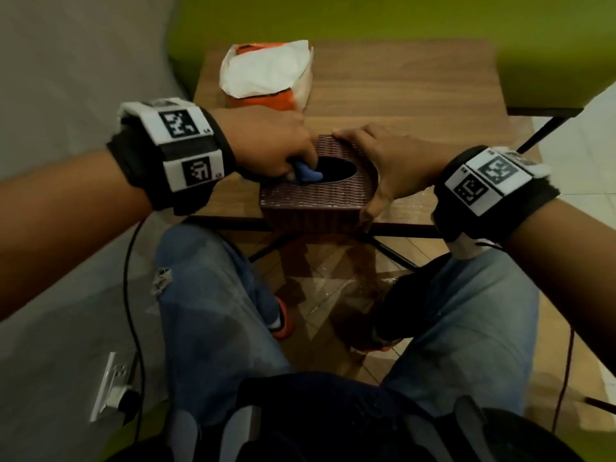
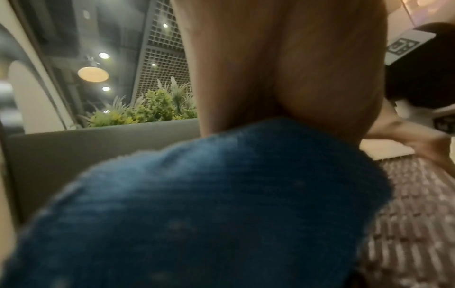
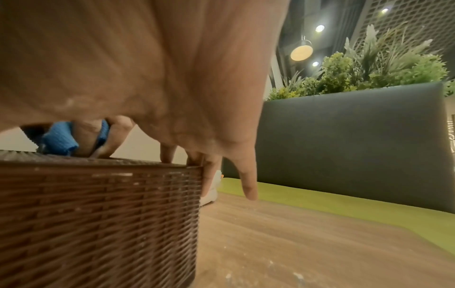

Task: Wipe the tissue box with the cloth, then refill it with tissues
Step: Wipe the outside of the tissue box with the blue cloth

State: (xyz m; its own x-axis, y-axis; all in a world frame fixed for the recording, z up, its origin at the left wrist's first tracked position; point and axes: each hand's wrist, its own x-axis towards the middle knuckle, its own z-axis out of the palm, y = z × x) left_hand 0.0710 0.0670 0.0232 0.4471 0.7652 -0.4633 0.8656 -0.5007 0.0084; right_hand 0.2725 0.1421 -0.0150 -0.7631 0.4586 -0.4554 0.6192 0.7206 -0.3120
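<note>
A brown woven tissue box (image 1: 316, 198) with a dark oval opening stands at the near edge of the wooden table (image 1: 416, 95). My left hand (image 1: 296, 158) grips a folded blue cloth (image 1: 308, 174) and presses it on the box top at the left rim of the opening. In the left wrist view the cloth (image 2: 209, 204) fills most of the picture beside the box weave (image 2: 418, 224). My right hand (image 1: 373, 161) clasps the box's right side, thumb down the near corner, fingers (image 3: 209, 175) over the far edge. An orange and white tissue pack (image 1: 266, 73) lies at the far left.
A green bench seat (image 1: 400, 18) runs behind the table, and its dark backrest (image 3: 344, 136) carries plants. A grey wall (image 1: 66, 78) stands close on the left with a socket and plugged cable (image 1: 113, 388). My knees sit under the table's near edge.
</note>
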